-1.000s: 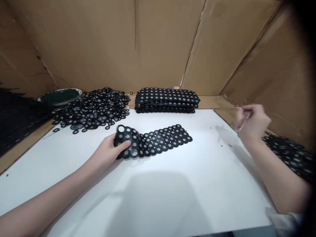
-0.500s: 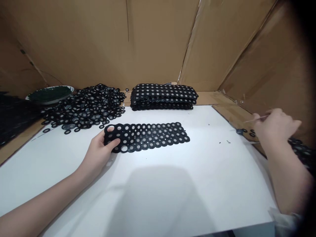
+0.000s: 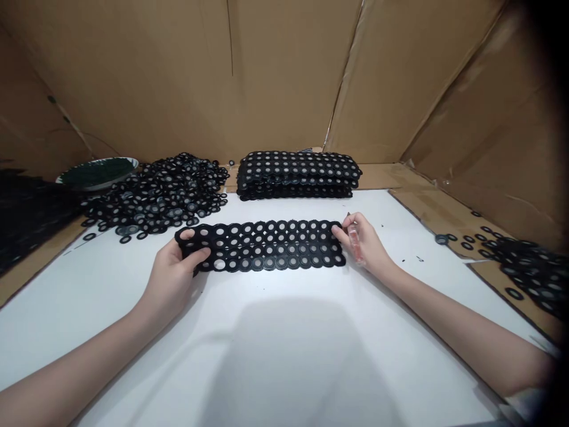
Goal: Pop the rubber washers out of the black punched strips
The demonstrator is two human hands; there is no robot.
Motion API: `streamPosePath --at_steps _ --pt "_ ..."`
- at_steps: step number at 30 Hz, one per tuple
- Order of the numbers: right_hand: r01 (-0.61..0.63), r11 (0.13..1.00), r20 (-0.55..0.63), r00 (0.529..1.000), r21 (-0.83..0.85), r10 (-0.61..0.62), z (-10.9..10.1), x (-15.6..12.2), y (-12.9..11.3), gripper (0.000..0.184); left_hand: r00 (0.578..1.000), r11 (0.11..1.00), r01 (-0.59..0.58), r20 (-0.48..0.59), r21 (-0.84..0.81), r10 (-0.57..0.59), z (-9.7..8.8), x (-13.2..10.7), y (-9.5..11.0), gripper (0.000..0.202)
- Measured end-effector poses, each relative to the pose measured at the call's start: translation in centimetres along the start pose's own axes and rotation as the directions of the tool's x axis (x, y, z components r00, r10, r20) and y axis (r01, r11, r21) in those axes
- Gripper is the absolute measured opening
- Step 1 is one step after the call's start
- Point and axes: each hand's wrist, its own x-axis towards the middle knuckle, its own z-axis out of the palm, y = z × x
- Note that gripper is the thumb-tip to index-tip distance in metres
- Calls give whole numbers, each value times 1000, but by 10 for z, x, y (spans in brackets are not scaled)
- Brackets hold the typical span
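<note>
1. Filling the far left edge is one dark mass (image 3: 35,216), too dim to make out or count.
2. One patterned bowl (image 3: 116,181) of dark green material stands just right of it.
3. Next comes one heap of loose black rings (image 3: 160,196), too many and too jumbled to count.
4. One left hand (image 3: 171,270) is nearly closed, gripping the left end of the ring sheet, thumb on top and fingers behind.
5. One ring sheet (image 3: 271,246) spans the middle of the white table (image 3: 284,356), four rows deep. Its long axis runs left to right, almost level, one short end toward each hand.
6. Behind it sits one stack of similar sheets (image 3: 300,169), at least three layers, likewise lengthwise from left to right; the exact number is hidden.
7. One right hand (image 3: 367,243) has thumb and fingertips drawn together at the sheet's right end, the other fingers curled; it also holds one small tool with a clear and red handle (image 3: 356,246).
8. One more heap of black rings (image 3: 533,273) lies on cardboard at far right, several strays beside it.
</note>
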Motion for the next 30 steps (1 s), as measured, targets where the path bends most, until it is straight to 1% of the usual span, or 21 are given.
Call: streamPosePath --at_steps 6,8,12,17,20,25,28,30 --pt "26 995 -56 998 91 -21 -7 -8 -4 22 996 999 34 -81 1 -34 1 3 3 20" --pt "30 994 -58 998 107 -24 -7 -10 -6 20 995 999 41 -85 -7 -42 2 4 3 20" --pt "-7 988 -18 1000 157 10 -8 -13 -7 17 995 999 36 -98 -18 -37 4 5 5 19" --pt "-69 970 83 995 234 51 -11 -19 -11 14 991 999 37 -131 -6 -38 4 5 5 17" --pt "-45 976 68 997 212 31 -12 -22 -13 13 992 999 32 -124 -19 -34 6 3 7 16" --pt "-40 979 59 998 199 29 -11 -24 -14 13 981 1000 18 -194 -25 -23 15 -3 17 15" --pt "-54 979 84 996 195 38 -12 -26 -16 13 983 1000 6 -185 -9 -8 15 -2 16 14" --pt "-84 977 124 990 195 61 -11 -27 -17 13 981 1000 -3 -196 4 4 13 2 12 13"
